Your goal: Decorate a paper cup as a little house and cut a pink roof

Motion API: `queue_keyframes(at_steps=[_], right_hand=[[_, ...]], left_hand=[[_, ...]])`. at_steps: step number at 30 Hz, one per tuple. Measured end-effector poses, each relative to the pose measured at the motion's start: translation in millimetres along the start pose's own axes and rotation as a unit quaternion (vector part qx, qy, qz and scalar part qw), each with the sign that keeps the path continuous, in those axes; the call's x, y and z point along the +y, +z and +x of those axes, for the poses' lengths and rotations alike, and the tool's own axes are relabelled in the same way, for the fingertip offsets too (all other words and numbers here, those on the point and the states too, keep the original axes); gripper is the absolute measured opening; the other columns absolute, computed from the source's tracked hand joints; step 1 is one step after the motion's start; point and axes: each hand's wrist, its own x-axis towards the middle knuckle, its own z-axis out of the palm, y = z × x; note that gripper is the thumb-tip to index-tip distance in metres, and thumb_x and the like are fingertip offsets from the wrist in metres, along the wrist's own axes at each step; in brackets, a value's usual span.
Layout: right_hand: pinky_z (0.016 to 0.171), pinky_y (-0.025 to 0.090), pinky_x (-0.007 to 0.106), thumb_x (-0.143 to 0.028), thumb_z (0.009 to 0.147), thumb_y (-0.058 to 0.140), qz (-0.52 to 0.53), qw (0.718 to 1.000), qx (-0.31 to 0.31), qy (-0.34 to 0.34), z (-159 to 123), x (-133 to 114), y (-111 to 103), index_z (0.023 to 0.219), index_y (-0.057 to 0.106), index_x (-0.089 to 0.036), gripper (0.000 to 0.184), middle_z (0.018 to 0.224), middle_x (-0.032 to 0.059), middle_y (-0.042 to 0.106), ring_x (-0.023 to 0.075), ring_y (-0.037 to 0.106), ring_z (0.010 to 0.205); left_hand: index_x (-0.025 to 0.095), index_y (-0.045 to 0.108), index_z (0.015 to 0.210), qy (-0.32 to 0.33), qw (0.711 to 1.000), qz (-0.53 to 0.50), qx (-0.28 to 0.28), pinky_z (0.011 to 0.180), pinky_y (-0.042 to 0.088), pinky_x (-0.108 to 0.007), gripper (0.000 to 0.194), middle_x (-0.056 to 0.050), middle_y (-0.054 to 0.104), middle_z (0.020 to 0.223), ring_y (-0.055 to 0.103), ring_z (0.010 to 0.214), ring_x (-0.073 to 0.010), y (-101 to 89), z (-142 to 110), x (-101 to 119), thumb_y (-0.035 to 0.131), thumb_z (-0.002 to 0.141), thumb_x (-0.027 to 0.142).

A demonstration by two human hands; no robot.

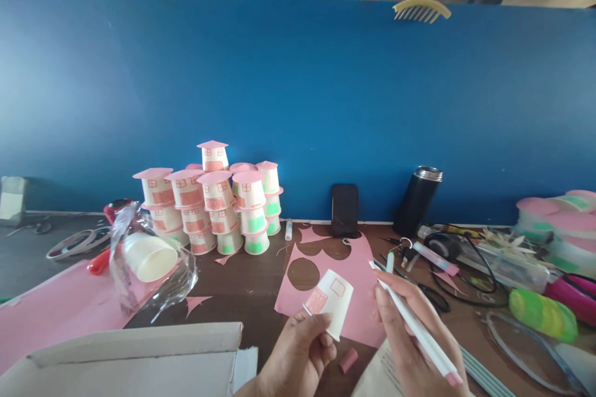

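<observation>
My left hand (pixel 305 347) grips a white paper cup (pixel 342 307) by its rim, tilted on its side. On the cup, a pink coloured-in patch and a small outlined square are drawn. Between the fingers of my right hand (pixel 414 322) is a white marker (pixel 419 332), its uncapped tip pointing up and left, apart from the cup. A pink marker cap (pixel 347 360) lies on the table below the cup. Under and behind both hands spreads pink paper (pixel 298 304) with round holes cut out of it.
Stacked cups with pink paper roofs (pixel 216 189) stand at the left back. A plastic bag (pixel 186 267) holds a plain cup. A phone (pixel 344 208) leans on the blue partition (pixel 307 87) near a black bottle (pixel 416 201). Scissors, cables and more roofed cups (pixel 575 229) crowd the right.
</observation>
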Motion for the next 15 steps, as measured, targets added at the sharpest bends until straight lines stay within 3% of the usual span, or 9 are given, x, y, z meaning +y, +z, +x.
queue_keyframes(at_steps=[2, 5, 10, 13, 15], right_hand=[[0.067, 0.057, 0.024, -0.037, 0.094, 0.052, 0.008, 0.999, -0.042, 0.017, 0, 1, -1, 0.119, 0.057, -0.024, 0.028, 0.096, 0.0046, 0.067, 0.0164, 0.067, 0.075], [0.074, 0.056, 0.025, -0.036, 0.096, 0.048, -0.008, 0.995, -0.096, 0.000, 5, 2, -2, 0.125, 0.053, -0.026, 0.031, 0.108, 0.0058, 0.065, 0.0158, 0.066, 0.080], [0.070, 0.053, 0.025, -0.026, 0.097, 0.042, -0.136, 0.981, -0.119, -0.073, 46, 12, -8, 0.125, 0.051, -0.028, 0.029, 0.092, 0.0015, 0.068, 0.0142, 0.066, 0.070], [0.075, 0.053, 0.028, -0.004, 0.081, 0.047, -0.225, 0.947, -0.199, -0.117, 81, 35, -6, 0.134, 0.045, -0.029, 0.059, 0.118, 0.0039, 0.066, 0.0185, 0.068, 0.094], [0.074, 0.054, 0.031, 0.001, 0.071, 0.053, -0.258, 0.927, -0.243, -0.123, 100, 52, 0, 0.134, 0.047, -0.028, 0.070, 0.127, 0.0046, 0.063, 0.0217, 0.069, 0.095]], left_hand=[[0.013, 0.060, 0.059, 0.004, 1.000, 0.007, -0.006, 0.046, 0.041, -0.016, 0.031, 0.003, 0.057, 0.050, 0.049, 0.046, -0.0052, -0.9, 0, 0, 0.090, 0.050, 0.018], [0.012, 0.061, 0.061, 0.005, 1.000, 0.025, -0.013, 0.047, 0.042, -0.017, 0.027, 0.002, 0.057, 0.049, 0.048, 0.046, -0.0056, -1.7, -1, -1, 0.087, 0.055, 0.019], [0.014, 0.058, 0.057, 0.013, 0.999, 0.051, -0.009, 0.048, 0.041, -0.018, 0.032, 0.002, 0.055, 0.050, 0.047, 0.047, -0.0063, 0.4, -3, 0, 0.088, 0.054, 0.024], [0.014, 0.058, 0.057, 0.018, 0.997, 0.073, -0.014, 0.047, 0.038, -0.018, 0.035, 0.003, 0.054, 0.049, 0.046, 0.046, -0.0060, 1.7, -2, 0, 0.089, 0.052, 0.028], [0.014, 0.058, 0.056, 0.019, 0.995, 0.092, -0.022, 0.045, 0.036, -0.018, 0.035, 0.003, 0.053, 0.047, 0.045, 0.045, -0.0058, 1.3, 0, 0, 0.088, 0.053, 0.031]])
